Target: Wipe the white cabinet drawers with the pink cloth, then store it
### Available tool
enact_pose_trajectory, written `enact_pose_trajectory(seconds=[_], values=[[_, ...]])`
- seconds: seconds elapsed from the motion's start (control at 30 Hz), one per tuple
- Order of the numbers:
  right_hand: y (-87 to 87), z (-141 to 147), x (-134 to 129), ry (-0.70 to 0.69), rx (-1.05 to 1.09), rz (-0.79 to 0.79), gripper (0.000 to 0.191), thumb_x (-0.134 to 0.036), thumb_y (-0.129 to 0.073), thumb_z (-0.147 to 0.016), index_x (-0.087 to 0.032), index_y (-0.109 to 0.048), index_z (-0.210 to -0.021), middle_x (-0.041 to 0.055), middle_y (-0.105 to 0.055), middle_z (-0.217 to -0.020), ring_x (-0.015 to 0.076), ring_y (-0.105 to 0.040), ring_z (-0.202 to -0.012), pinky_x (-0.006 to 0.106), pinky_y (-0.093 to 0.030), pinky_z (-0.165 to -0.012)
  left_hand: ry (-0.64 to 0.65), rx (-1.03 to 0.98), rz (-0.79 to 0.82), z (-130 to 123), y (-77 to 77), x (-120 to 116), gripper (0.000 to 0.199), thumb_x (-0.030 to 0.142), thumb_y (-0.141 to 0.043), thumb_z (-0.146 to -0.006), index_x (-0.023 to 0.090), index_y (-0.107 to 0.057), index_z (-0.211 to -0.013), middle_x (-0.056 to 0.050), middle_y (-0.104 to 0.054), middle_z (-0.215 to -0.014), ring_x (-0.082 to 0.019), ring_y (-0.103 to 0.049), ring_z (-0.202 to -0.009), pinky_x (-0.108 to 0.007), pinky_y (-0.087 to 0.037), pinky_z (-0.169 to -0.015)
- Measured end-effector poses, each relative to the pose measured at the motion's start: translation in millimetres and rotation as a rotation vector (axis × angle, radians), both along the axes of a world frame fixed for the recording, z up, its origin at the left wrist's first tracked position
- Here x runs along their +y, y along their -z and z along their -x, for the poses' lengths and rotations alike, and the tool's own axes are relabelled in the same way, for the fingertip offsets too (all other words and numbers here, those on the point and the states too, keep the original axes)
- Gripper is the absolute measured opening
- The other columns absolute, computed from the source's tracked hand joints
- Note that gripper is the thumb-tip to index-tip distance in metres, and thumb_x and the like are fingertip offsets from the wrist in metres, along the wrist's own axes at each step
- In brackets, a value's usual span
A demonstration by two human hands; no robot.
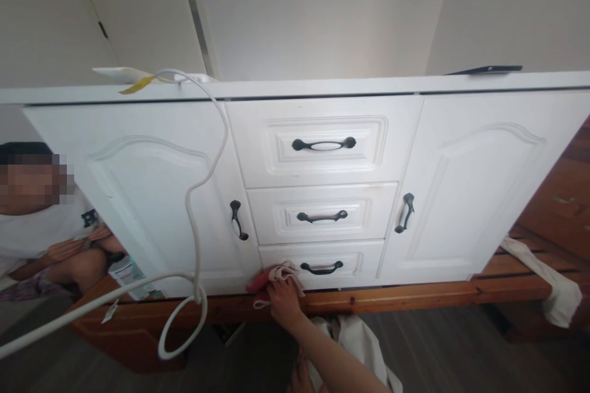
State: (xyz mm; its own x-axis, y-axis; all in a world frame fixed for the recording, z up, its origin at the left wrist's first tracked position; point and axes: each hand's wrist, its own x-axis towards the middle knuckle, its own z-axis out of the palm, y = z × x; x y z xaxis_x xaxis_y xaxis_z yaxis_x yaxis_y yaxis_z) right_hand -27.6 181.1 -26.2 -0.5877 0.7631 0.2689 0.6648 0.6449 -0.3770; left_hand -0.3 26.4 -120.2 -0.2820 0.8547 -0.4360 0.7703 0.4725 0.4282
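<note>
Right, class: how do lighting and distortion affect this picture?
Head view: soft light on the white cabinet, without strong glare; head view: the floor looks dark; head view: the cabinet's sides splay outward towards the top, probably steep perspective or lens distortion.

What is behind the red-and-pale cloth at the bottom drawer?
The cloth, held by the right hand, hides the lower left corner of the bottom drawer. Most of its front, the dark handle and wooden ledge below show; the patch directly behind the cloth is covered.
</note>
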Motion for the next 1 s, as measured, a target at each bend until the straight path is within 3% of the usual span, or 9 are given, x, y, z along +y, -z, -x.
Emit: enact_pose_trajectory(seconds=[0.1, 0.27, 0.37, 0.47, 0.63, 0.73, 0.87, 0.93, 1.0], values=[[8.9, -55.7, -0.2, 0.048, -0.033, 0.003, 0.038, -0.01, -0.055, -0.073, -0.013, -0.065, -0.11, 0.0193, -0.066, -0.117, 0.0347, -0.055, -0.112, 0.052, -0.035, -0.099, 0.112, 0.019, 0.074, 3.1, -11.7, -8.7, 0.096, 0.057, -0.043, -0.083, 0.008, -0.012, -0.159, -0.019, -0.035, -0.161, -0.041, -0.051, -0.135, -0.055, -0.043, -0.11], [15.7, -174.0, 2.6, 0.189, -0.027, -0.076, 0.044, -0.015, -0.056, -0.072, -0.015, -0.068, -0.114, 0.0185, -0.065, -0.121, 0.034, -0.054, -0.113, 0.047, -0.037, -0.096, 0.138, 0.09, 0.063, -4.7, -40.5, -14.4, 0.09, 0.06, -0.033, -0.09, 0.01, -0.007, -0.16, -0.017, -0.033, -0.162, -0.037, -0.052, -0.134, -0.052, -0.045, -0.106], [11.2, -237.9, -1.8, 0.29, -0.042, -0.086, 0.041, -0.014, -0.055, -0.073, -0.014, -0.069, -0.112, 0.0182, -0.067, -0.113, 0.0334, -0.054, -0.108, 0.046, -0.036, -0.094, 0.15, 0.119, 0.072, -8.7, -40.6, -13.6, 0.088, 0.057, -0.034, -0.091, 0.009, -0.008, -0.16, -0.019, -0.035, -0.161, -0.038, -0.051, -0.134, -0.053, -0.045, -0.105], [-9.1, -274.8, -4.4, 0.303, -0.039, -0.118, 0.041, -0.013, -0.054, -0.074, -0.015, -0.07, -0.112, 0.0158, -0.068, -0.109, 0.031, -0.054, -0.103, 0.043, -0.034, -0.092, 0.156, 0.107, 0.055, -9.5, -32.7, -11.1, 0.089, 0.058, -0.035, -0.09, 0.009, -0.011, -0.16, -0.02, -0.036, -0.16, -0.039, -0.052, -0.132, -0.053, -0.045, -0.105], [-75.4, -282.6, 5.9, 0.331, 0.004, -0.248, 0.035, -0.011, -0.05, -0.072, -0.016, -0.069, -0.102, 0.014, -0.066, -0.104, 0.0287, -0.05, -0.096, 0.042, -0.033, -0.086, 0.168, 0.132, 0.088, -11.2, -31.8, -8.4, 0.087, 0.057, -0.035, -0.091, 0.011, -0.01, -0.16, -0.018, -0.033, -0.162, -0.037, -0.051, -0.135, -0.05, -0.044, -0.108], [-122.8, -278.2, 13.8, 0.325, 0.211, -0.309, 0.02, -0.019, -0.05, -0.079, -0.016, -0.066, -0.091, 0.013, -0.062, -0.098, 0.0271, -0.048, -0.093, 0.044, -0.035, -0.086, 0.161, 0.129, 0.084, -10.8, -36.9, -10.2, 0.087, 0.058, -0.033, -0.092, 0.01, -0.01, -0.16, -0.019, -0.034, -0.161, -0.037, -0.052, -0.134, -0.05, -0.043, -0.108], [-167.6, -266.7, 8.5, 0.411, 0.977, -0.184, 0.027, -0.039, -0.059, -0.085, -0.016, -0.066, -0.099, 0.0081, -0.063, -0.095, 0.0244, -0.054, -0.095, 0.043, -0.043, -0.09, 0.169, 0.118, 0.024, -7.1, -39.3, -15.4, 0.085, 0.057, -0.033, -0.092, 0.009, -0.012, -0.16, -0.02, -0.038, -0.159, -0.036, -0.054, -0.132, -0.048, -0.045, -0.106], [-171.4, -256.8, -8.5, 0.458, 1.468, 0.025, 0.042, -0.046, -0.066, -0.081, -0.018, -0.065, -0.113, 0.0068, -0.067, -0.102, 0.0235, -0.06, -0.099, 0.042, -0.048, -0.091, 0.175, 0.143, -0.013, -6.3, -35.4, -15.2, 0.084, 0.057, -0.033, -0.092, 0.008, -0.016, -0.159, -0.02, -0.04, -0.158, -0.035, -0.052, -0.134, -0.051, -0.041, -0.11], [-158.4, -247.6, -35.9, 0.48, 1.821, 0.321, 0.052, -0.048, -0.073, -0.075, -0.021, -0.065, -0.119, 0.0063, -0.071, -0.107, 0.0232, -0.065, -0.1, 0.041, -0.053, -0.09, 0.158, 0.171, 0.009, -7.3, -30.1, -9.7, 0.082, 0.054, -0.033, -0.092, 0.008, -0.018, -0.158, -0.02, -0.033, -0.162, -0.035, -0.047, -0.139, -0.058, -0.033, -0.116]])
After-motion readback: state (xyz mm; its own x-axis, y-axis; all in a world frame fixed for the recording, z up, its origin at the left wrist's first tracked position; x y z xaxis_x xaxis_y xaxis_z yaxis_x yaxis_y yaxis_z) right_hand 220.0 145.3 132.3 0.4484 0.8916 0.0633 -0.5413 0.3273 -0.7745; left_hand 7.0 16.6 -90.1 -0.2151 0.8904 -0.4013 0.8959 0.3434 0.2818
